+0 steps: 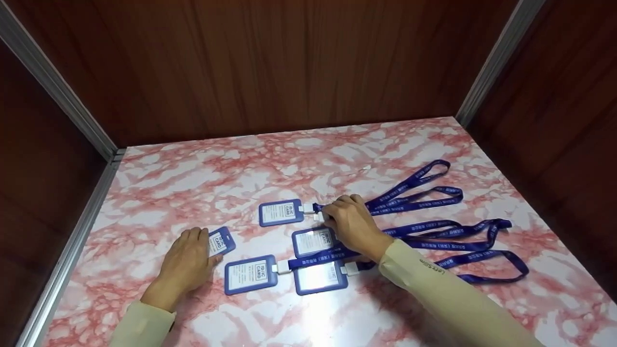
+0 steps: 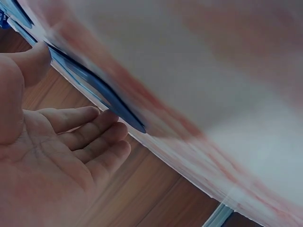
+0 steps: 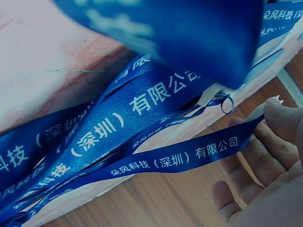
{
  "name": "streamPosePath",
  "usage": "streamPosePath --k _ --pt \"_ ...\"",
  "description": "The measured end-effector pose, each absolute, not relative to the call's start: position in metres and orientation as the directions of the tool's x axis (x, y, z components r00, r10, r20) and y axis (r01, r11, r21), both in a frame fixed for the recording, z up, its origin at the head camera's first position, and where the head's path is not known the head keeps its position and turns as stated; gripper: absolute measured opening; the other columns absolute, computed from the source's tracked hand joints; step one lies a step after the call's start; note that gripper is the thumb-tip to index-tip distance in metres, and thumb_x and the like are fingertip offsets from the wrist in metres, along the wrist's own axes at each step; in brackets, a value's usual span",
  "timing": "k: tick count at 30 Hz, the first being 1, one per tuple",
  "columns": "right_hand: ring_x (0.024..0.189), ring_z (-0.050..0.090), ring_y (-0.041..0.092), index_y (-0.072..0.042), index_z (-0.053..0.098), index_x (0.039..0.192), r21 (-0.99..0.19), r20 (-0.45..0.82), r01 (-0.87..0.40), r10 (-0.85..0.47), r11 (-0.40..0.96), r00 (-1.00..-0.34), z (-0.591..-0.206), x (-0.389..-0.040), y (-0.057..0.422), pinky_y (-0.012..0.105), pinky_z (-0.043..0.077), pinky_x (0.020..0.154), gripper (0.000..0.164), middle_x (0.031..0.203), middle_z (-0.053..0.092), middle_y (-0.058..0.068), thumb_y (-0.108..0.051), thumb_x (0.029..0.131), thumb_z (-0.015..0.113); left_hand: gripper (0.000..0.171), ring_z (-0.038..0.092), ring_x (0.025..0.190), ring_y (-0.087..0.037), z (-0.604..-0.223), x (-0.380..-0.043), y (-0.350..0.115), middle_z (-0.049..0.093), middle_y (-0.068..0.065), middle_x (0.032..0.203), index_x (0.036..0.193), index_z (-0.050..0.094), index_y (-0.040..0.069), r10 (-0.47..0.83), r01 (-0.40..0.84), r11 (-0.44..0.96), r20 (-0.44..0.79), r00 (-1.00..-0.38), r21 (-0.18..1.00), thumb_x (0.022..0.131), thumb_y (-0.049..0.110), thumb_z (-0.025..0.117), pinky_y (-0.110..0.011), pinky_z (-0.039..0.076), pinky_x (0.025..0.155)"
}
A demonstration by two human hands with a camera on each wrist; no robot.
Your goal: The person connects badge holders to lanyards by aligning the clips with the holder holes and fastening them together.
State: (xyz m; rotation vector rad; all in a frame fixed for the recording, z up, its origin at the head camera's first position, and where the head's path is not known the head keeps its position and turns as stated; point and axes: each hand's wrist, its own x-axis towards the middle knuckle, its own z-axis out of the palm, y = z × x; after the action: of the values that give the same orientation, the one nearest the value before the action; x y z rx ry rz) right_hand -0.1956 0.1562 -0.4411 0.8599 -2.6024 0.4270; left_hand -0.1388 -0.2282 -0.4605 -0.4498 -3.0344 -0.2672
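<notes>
In the head view my left hand (image 1: 188,260) is at a blue-framed ID badge holder (image 1: 221,241), covering its left part. Its slotted end points right, with no strap through the slot. The left wrist view has the thumb at one edge of this badge holder (image 2: 90,78) and fingertips at another. My right hand (image 1: 354,224) pinches a blue lanyard (image 3: 189,153) near its white clip end, thumb against fingers. Just left of that hand lies another badge holder (image 1: 277,213) with a white clip (image 1: 307,208). Below the hand is a further badge holder (image 1: 308,242), partly overlapped by a strap.
Two more badge holders, one at the front left (image 1: 243,279) and one beside it (image 1: 318,282), lie nearer me. Several printed lanyard loops (image 1: 511,272) spread to the right. Wooden panels (image 1: 289,67) stand around the marbled table (image 1: 193,168).
</notes>
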Motion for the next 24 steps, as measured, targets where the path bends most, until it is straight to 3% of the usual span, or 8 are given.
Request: streamPosePath --k 10,19,24 --pt "0.092 0.064 0.025 -0.014 0.072 0.088 -0.165 0.428 -0.614 -0.505 0.772 -0.749 -0.4407 -0.1947 0.1528 0.045 0.044 0.087 0.012 0.092 0.076 0.002 -0.01 0.085 0.082 0.07 0.047 0.125 -0.049 -0.4597 -0.1413 -0.2271 0.05 -0.034 0.134 0.138 0.045 -0.02 0.278 0.283 0.944 0.053 -0.959 0.172 0.094 0.025 0.073 -0.062 0.038 0.11" --pt "0.089 0.063 0.025 -0.016 0.067 0.082 -0.147 0.434 -0.617 -0.51 0.773 -0.743 -0.4422 -0.195 0.1492 0.044 0.043 0.084 0.015 0.085 0.074 0.0 -0.01 0.085 0.081 0.054 0.053 0.108 -0.043 -0.4572 -0.1445 -0.2231 0.055 -0.026 0.118 0.125 0.057 -0.015 0.3 0.31 0.935 0.081 -0.95 0.173 0.09 0.019 0.078 -0.06 0.045 0.099" --pt "0.087 0.062 0.025 -0.016 0.067 0.081 -0.152 0.441 -0.621 -0.509 0.769 -0.739 -0.4424 -0.1948 0.1472 0.044 0.042 0.082 0.015 0.084 0.074 0.0 -0.009 0.084 0.08 0.054 0.053 0.111 -0.044 -0.455 -0.1469 -0.2211 0.056 -0.027 0.122 0.128 0.057 -0.014 0.32 0.326 0.931 0.058 -0.945 0.162 0.09 0.018 0.078 -0.06 0.045 0.099"
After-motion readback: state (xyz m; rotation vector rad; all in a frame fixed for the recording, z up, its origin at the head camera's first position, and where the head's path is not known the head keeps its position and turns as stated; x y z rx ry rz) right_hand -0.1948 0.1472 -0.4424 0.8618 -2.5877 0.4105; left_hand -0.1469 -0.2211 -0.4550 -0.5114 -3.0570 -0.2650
